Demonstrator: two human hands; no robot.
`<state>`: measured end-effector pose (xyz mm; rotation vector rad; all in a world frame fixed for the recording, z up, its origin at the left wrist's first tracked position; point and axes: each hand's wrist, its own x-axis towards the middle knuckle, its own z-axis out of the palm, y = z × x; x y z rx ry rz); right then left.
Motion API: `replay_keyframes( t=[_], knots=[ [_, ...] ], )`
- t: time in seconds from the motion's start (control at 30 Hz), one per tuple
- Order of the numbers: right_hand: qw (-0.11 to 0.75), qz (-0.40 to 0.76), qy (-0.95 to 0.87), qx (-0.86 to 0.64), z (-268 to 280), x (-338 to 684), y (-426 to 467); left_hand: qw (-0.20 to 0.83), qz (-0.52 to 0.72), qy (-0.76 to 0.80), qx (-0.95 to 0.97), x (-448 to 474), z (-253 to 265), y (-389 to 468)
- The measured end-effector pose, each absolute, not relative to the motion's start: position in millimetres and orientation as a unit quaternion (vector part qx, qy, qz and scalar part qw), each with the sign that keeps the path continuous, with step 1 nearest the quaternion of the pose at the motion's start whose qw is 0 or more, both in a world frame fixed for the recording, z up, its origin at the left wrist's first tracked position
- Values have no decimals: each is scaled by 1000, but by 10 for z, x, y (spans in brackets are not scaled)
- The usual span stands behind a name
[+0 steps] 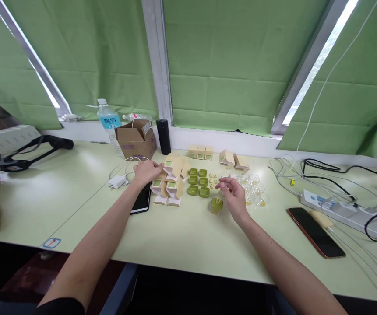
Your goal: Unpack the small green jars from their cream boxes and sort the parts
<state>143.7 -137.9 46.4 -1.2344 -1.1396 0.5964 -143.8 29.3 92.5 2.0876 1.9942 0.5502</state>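
Observation:
My left hand is at the pile of small beige cardboard boxes, its fingertips closed on the edge of the topmost small cardboard box. My right hand hovers just right of the small yellow pieces, thumb and fingers apart, holding nothing I can see. Below its fingers stands a small clear container with a green lid and a yellow loop on top. Several green square lids lie in two columns between my hands. Behind my right hand are clear plastic containers, partly hidden.
Further back stand more small boxes, an open brown carton, a black bottle and a water bottle. A tablet lies under my left wrist. To the right are a phone, a power strip and cables.

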Motion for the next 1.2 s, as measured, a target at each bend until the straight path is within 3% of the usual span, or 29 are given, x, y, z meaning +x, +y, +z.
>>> replay_keyframes(
  t=[0.23,0.4,0.57,0.77,0.97,1.2],
  knots=[
    [635,242,-494,-542,513,1466,-1402,71,272,665,692,-1392,1011,120],
    [639,226,-504,-535,624,1550,-1385,29,408,509,758,-1100,1095,-346],
    [539,149,-600,-572,568,1669,-1437,138,345,315,874,-633,882,-846],
    [405,38,-711,-573,387,1722,-1641,166,277,298,898,-343,436,-1057],
    [263,77,-738,-616,328,1583,-1687,157,358,288,874,-368,332,-1051],
    [319,177,-727,-581,301,1459,-1696,182,382,269,866,-383,288,-1091]
  ],
)
